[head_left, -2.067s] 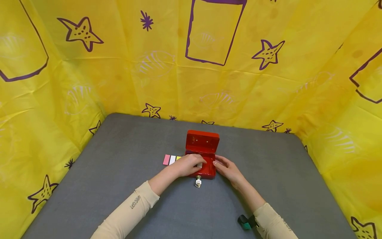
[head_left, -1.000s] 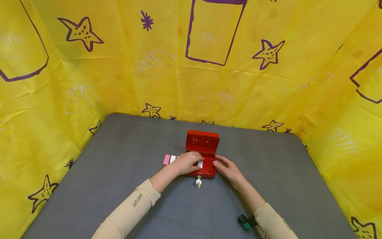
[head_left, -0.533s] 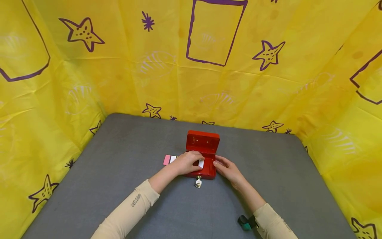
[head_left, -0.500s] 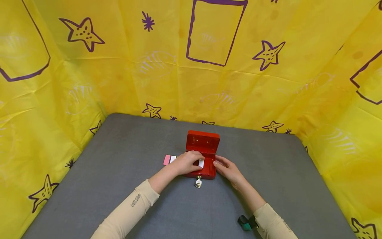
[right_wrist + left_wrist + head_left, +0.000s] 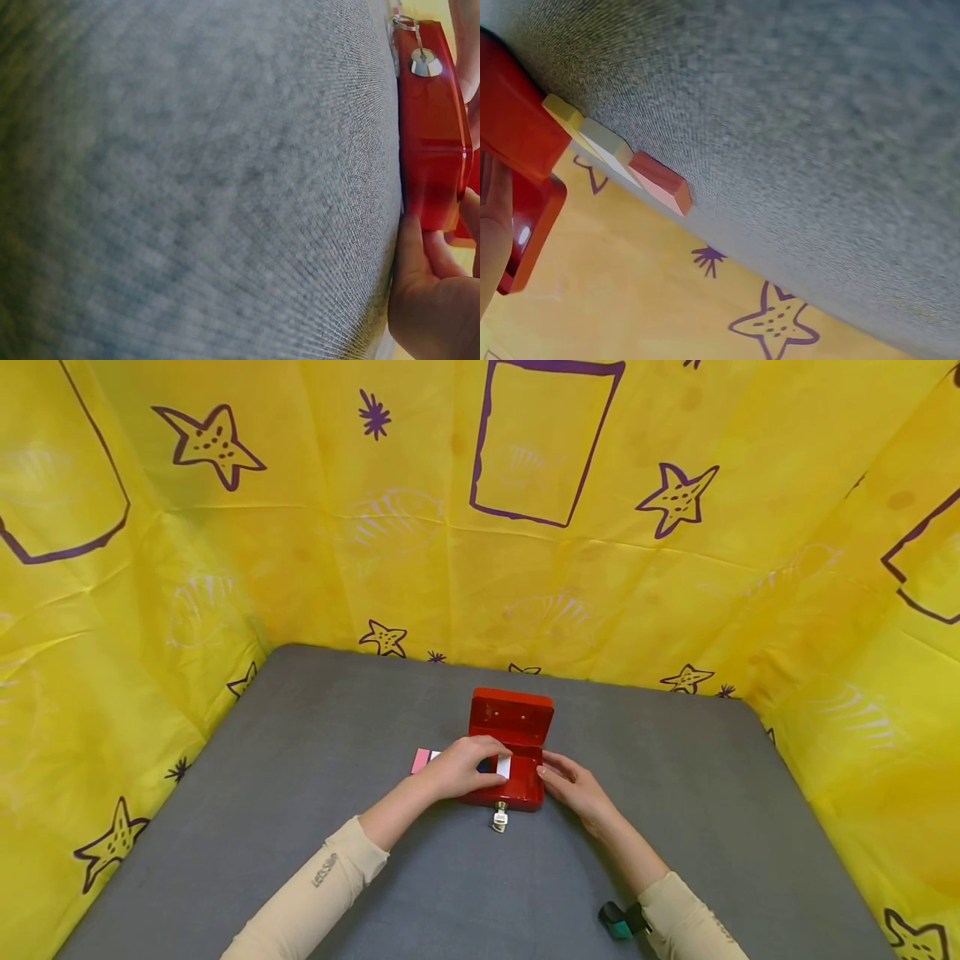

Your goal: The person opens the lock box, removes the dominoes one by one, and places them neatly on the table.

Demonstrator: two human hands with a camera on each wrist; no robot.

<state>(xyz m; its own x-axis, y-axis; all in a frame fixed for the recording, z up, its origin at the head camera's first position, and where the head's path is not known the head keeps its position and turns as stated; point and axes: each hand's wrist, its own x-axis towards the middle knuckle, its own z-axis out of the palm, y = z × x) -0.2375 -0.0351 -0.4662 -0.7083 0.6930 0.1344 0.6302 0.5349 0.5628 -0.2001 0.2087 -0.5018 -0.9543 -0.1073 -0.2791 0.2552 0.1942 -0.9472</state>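
Note:
A red cash box (image 5: pixel 525 795) stands on the grey table with its lid (image 5: pixel 512 718) raised. Inside it, my left hand (image 5: pixel 459 770) pinches a white block (image 5: pixel 504 767) between thumb and fingers. Something dark blue (image 5: pixel 484 766) shows beneath that palm. My right hand (image 5: pixel 577 789) grips the box's right side, thumb at the rim and fingers along the outer wall. Keys (image 5: pixel 500 820) hang from the lock (image 5: pixel 425 64) at the front. In the left wrist view, a pink block (image 5: pixel 660 184), a white block (image 5: pixel 606 141) and a yellow block (image 5: pixel 561 114) lie in a row beside the box.
Yellow cloth (image 5: pixel 420 568) with purple drawings encloses the grey table (image 5: pixel 337 718) at the back and both sides. A black and green wrist device (image 5: pixel 617 922) sits by the right sleeve.
My left hand has shifted slightly left over the box, covering more of the row outside and uncovering the dark blue thing. The right hand stays at the box's side.

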